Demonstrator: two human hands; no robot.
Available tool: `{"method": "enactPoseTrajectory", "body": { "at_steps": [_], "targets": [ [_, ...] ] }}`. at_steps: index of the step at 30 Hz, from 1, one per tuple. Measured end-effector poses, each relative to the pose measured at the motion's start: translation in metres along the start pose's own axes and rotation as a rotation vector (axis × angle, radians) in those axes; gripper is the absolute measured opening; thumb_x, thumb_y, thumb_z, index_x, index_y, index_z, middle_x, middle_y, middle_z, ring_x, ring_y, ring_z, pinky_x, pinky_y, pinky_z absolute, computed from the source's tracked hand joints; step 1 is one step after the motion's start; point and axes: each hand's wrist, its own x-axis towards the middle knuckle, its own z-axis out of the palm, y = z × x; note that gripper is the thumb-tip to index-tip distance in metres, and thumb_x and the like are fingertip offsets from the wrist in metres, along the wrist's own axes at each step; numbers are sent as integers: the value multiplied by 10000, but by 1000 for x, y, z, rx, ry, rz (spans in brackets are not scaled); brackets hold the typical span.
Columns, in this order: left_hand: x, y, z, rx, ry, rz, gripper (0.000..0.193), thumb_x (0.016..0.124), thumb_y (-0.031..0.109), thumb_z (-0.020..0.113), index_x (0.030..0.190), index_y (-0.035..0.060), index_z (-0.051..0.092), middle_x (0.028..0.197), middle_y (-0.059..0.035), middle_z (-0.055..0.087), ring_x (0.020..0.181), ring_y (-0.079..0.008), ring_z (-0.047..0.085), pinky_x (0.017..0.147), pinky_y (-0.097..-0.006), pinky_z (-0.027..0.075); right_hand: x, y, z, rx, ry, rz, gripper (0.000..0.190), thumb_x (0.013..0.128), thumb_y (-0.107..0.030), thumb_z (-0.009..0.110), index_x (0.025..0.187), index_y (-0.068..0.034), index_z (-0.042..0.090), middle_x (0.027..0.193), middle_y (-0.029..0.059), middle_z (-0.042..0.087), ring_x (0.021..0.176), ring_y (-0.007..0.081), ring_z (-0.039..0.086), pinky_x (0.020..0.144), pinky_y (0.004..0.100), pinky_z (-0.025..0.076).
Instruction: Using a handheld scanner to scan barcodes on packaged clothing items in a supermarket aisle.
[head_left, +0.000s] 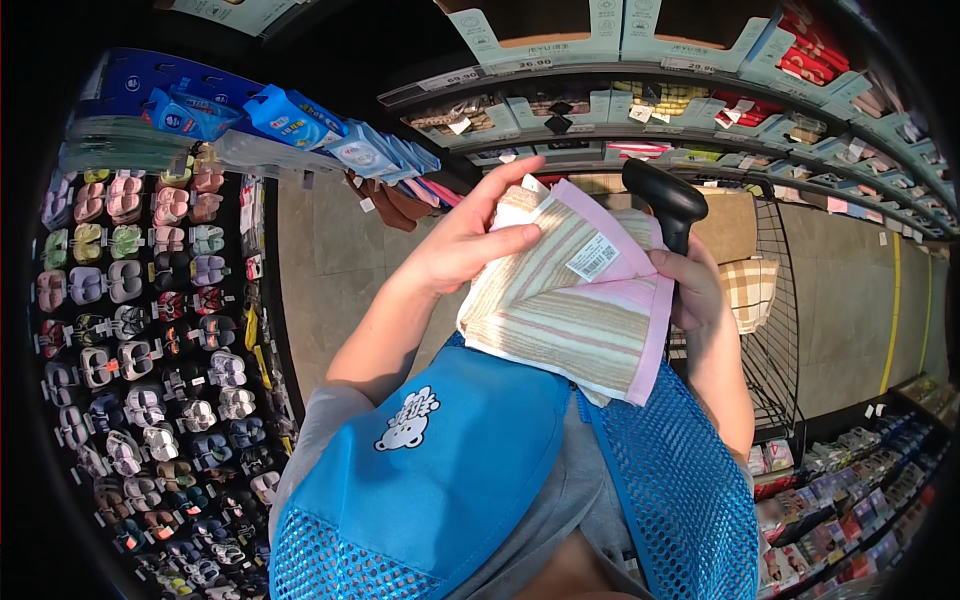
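A folded striped towel (555, 322) in beige, cream and pink is held up in front of my chest. My left hand (480, 232) grips its upper left corner, thumb on top and fingers behind. A white barcode label (592, 257) lies on the towel's face, near the pink border. My right hand (694, 277) pinches the towel's right edge under the thumb. That same hand also holds a black handheld barcode scanner (664, 199) by its handle, head upward. The fingers behind the towel are hidden.
A wire shopping cart (772, 300) beyond my right hand carries a brown folded textile (724, 225) and a checked towel (750, 289). Shelves of boxed towels (559, 109) run ahead. A slipper rack (150, 337) stands left; packaged goods (847, 487) line the lower right.
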Motion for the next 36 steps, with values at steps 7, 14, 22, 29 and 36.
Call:
{"method": "enactPoseTrajectory", "body": {
  "at_steps": [7,14,22,29,36],
  "targets": [
    [-8,-1,9,-200,-6,48,886,928,84,682,1633,120,145,1511,-124,456,1365,-226,477,1135,-364,369,-2,-10,17,17,3,-120,554,832,36,685,1357,3,513,1196,134,662,1067,249,666,970,375,522],
    [0,-6,20,-358,17,53,757,955,24,529,1619,117,177,1477,-154,498,1349,-280,522,1112,-417,449,-16,-15,25,48,83,-236,605,828,-14,755,1359,14,465,1145,104,631,1040,224,656,931,363,535],
    [13,9,50,-303,-23,16,848,918,112,623,1623,108,152,1476,-154,500,1328,-292,542,1103,-423,458,-43,-22,16,63,76,-296,605,840,-48,764,1361,6,462,1160,99,626,1074,204,634,977,369,506],
    [23,1,65,-292,-124,-10,871,948,97,599,1638,159,71,1534,-165,436,1391,-301,478,1137,-428,416,-63,-23,0,155,109,-355,576,851,-49,760,1351,-30,475,1166,96,624,1066,201,642,955,371,528],
    [29,-9,80,-108,-130,-158,926,890,215,709,1618,100,147,1564,-146,406,1418,-280,446,1161,-421,371,-76,-22,-21,205,126,-416,555,856,-32,751,1341,-27,482,1165,86,627,1061,198,647,954,369,532]
  ]
}}
